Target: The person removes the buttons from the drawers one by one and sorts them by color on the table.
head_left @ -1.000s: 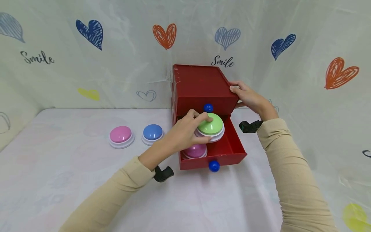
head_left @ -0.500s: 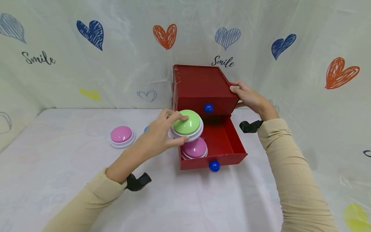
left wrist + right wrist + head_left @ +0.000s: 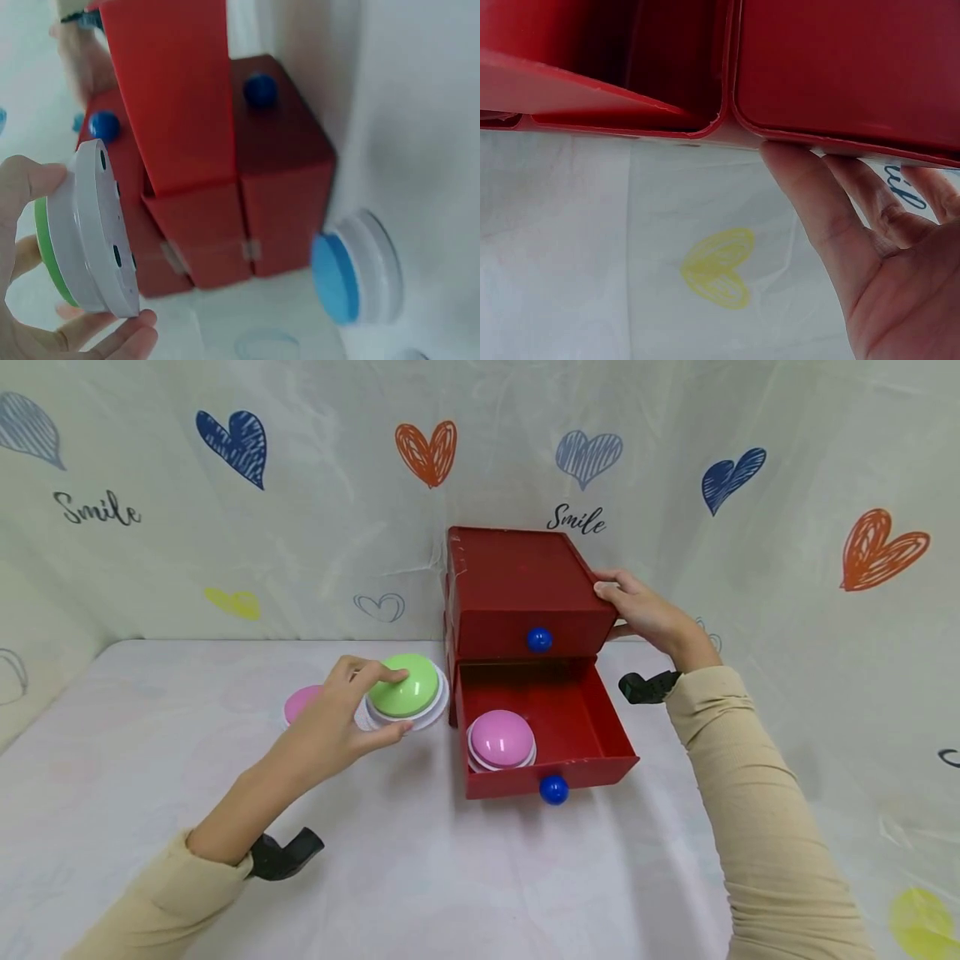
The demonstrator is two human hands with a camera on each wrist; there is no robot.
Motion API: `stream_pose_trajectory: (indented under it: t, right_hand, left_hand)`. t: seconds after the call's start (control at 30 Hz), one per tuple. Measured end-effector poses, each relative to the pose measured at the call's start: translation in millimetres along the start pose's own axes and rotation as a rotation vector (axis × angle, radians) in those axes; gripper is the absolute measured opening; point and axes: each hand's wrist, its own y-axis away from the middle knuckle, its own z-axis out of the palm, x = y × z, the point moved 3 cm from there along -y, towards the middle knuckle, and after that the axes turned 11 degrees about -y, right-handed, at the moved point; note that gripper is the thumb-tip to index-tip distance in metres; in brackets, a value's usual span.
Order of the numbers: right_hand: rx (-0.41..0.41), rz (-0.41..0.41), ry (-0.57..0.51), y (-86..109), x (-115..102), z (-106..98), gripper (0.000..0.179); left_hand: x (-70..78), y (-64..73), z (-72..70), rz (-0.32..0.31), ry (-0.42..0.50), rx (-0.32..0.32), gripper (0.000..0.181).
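Note:
My left hand (image 3: 326, 718) holds a green push button (image 3: 405, 687) with a white base, thumb and fingers round its rim, raised to the left of the red drawer box (image 3: 525, 568). In the left wrist view its white underside (image 3: 105, 225) faces the box. My right hand (image 3: 652, 618) rests on the box's upper right edge and side, with straight fingers (image 3: 817, 195) against the wall in the right wrist view. The pulled-out drawer (image 3: 562, 774) contains a pink push button (image 3: 502, 739) at its front left.
A second pink button (image 3: 302, 702) stands on the table, partly behind my left hand. A blue button (image 3: 337, 277) sits near the box, mostly hidden in the head view. Closed drawers with blue knobs lie above (image 3: 539, 639) and below (image 3: 260, 90) the open one.
My left hand has carried the green button leftward, out from over the open drawer to beside the box. The right hand and the drawer have stayed where they were.

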Motion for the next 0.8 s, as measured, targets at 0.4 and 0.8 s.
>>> stream_pose_trajectory:
  t: [0.4,0.8]
  right_hand:
    - [-0.005,0.004,0.005,-0.2,1,0,0.053]
    - [-0.014,-0.001,0.013,-0.5,0,0,0.055]
  left_hand:
    - [-51.8,27.3,-31.0,-0.093,-0.080,0.155,0.049]
    - [-99.7,53.9,-51.7,-0.228,-0.100,0.158,0.052]
